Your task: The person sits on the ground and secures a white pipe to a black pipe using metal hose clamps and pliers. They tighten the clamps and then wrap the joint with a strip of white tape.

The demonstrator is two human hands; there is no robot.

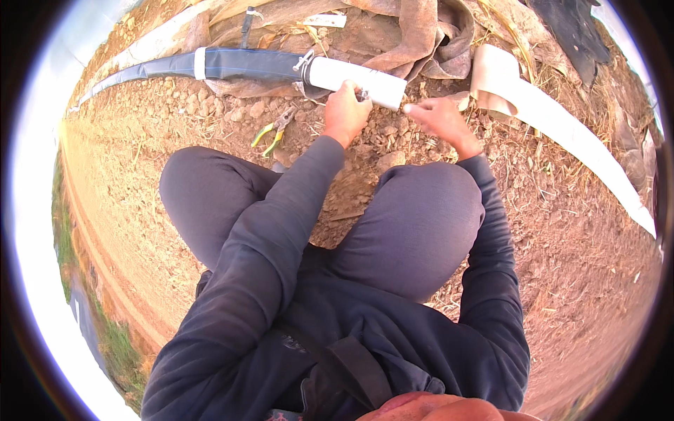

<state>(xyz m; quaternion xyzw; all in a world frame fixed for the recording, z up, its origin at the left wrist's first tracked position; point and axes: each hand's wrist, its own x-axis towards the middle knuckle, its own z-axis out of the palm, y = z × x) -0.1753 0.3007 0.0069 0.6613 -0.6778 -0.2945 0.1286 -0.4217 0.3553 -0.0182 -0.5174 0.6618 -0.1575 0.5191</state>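
A short white pipe (368, 81) lies beyond my knees, its left end joined to a flat dark blue hose (256, 63). A metal wire clamp (305, 63) sits at that joint. My left hand (345, 116) is closed against the near side of the pipe, gripping it. A small dark metallic piece shows between its thumb and fingers, too small to name. Just off the pipe's right end, my right hand (444, 121) has its fingertips pinched together; what they hold, if anything, is hidden. Pliers with yellow-green handles (274, 131) lie on the soil left of my left hand.
A flat white hose (576, 130) curls at its near end and runs off right. Crumpled brown sheeting (421, 42) lies behind the pipe, with black plastic (572, 31) at the far right. Dry, cloddy soil (140, 175) surrounds my bent knees (421, 217).
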